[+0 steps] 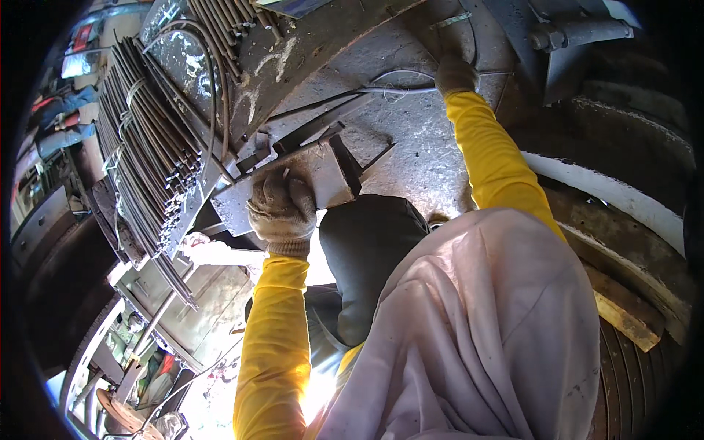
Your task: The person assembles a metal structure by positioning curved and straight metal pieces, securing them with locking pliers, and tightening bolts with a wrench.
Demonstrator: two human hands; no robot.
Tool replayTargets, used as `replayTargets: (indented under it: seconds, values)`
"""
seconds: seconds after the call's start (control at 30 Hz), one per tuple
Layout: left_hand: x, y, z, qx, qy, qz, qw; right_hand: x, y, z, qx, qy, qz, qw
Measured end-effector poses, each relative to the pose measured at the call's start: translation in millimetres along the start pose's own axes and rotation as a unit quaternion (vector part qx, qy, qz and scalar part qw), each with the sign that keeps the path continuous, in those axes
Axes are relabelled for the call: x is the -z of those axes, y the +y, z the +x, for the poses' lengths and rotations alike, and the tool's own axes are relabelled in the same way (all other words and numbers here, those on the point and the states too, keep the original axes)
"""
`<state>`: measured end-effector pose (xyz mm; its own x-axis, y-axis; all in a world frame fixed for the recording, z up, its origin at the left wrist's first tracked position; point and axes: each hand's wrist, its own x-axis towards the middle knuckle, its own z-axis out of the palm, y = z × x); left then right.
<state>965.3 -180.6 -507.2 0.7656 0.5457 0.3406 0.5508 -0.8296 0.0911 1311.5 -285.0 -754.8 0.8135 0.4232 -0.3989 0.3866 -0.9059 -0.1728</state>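
Observation:
My left hand (282,209), in a brown work glove, rests against a rusty rectangular steel piece (323,172). Its fingers are curled, and a small pale tip shows between them; what they hold I cannot make out. The steel piece lies tilted in front of my dark-trousered knee. Farther forward and to the right, my gloved right hand (456,75) is closed low over the grey metal surface (418,136). A grey cable (403,89) reaches that hand, and thin lines run beyond it. Its fingers are in shadow, so the thing gripped cannot be named.
Bundled thin steel rods (143,139) lie at the left, beside a large curved plate (293,55). A bolted steel part (579,35) stands at the far right. Curved beams and a timber block (627,315) are at my right. Pale cloth (491,315) covers much of the foreground.

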Motion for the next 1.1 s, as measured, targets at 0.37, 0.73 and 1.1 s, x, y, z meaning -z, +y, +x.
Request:
replayTargets:
  seconds: [0.37,0.73,1.1]
  values:
    - [5,-1,0,0.03,-0.026,-0.005,0.999,42,-12,-20,0.064,0.091,0.074,0.991]
    - [2,-2,-2,0.013,0.023,0.005,1.0,137,0,-240,0.226,0.226,0.392,0.862]
    - [7,3,8,0.035,-0.001,-0.047,0.998,342,-119,-178,0.286,0.475,0.175,0.814]
